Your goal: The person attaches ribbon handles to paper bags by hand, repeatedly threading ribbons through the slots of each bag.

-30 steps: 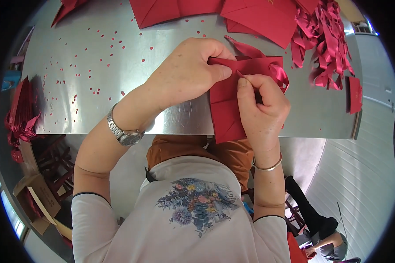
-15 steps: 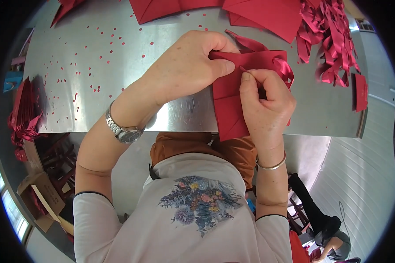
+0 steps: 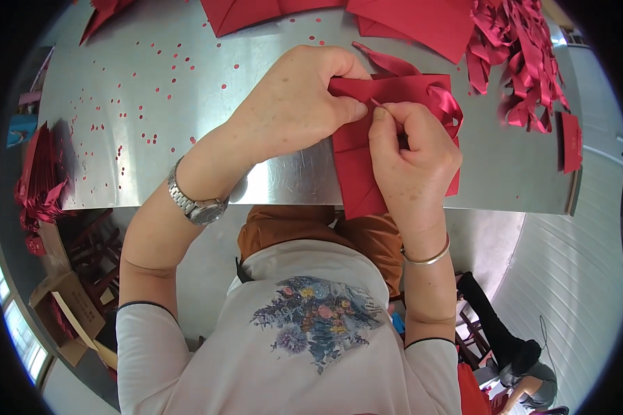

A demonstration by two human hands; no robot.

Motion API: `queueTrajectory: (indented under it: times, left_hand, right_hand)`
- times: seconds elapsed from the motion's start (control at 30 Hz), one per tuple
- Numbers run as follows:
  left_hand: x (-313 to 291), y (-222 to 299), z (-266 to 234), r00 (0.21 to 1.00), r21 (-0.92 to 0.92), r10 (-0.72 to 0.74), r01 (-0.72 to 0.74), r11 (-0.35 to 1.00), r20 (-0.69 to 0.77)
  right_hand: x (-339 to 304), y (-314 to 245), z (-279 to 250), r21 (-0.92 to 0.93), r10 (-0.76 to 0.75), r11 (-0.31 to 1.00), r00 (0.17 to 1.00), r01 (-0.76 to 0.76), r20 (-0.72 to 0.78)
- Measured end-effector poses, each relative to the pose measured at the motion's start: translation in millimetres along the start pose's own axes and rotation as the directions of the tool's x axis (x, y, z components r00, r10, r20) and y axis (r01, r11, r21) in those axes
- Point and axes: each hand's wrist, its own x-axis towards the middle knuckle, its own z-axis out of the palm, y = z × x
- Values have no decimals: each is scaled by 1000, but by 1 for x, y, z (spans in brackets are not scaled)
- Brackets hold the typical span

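Note:
A red paper bag (image 3: 358, 170) lies at the table's near edge, its lower part reaching over that edge. My left hand (image 3: 308, 97) pinches the bag's upper left rim between thumb and fingers, some of them hidden behind the paper. In front of the bag, my right hand (image 3: 417, 142) is closed in a pinch on the pointed tip of a red ribbon, close to the left thumb. A glossy red ribbon (image 3: 444, 104) loops at the bag's upper right. Another ribbon length (image 3: 387, 61) sticks out behind the bag's top.
Small red paper dots are scattered over the metal table (image 3: 208, 111). More red bags (image 3: 412, 24) lie at the far side. A heap of red ribbons (image 3: 519, 62) sits far right, and folded bags (image 3: 38, 173) stand at the left. A person (image 3: 533, 387) bends at the lower right.
My right hand has moved slightly left and up, closer to my left thumb, with the ribbon tip. My left hand keeps its hold on the bag's rim.

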Motion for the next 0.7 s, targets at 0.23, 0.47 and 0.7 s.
queueTrajectory:
  times: [0.23,0.47,0.7]
  left_hand:
    - [1,-1,0,1000,47,26,-26,999,-2]
    - [1,2,-2,1000,2,7,-7,1000,4]
    - [2,5,0,998,199,65,-60,978,-18]
  right_hand:
    - [-1,2,2,-58,-18,998,999,19,28]
    - [0,-1,1,-11,57,998,998,-57,-20]
    - [-1,1,1,-26,47,999,999,-47,-16]
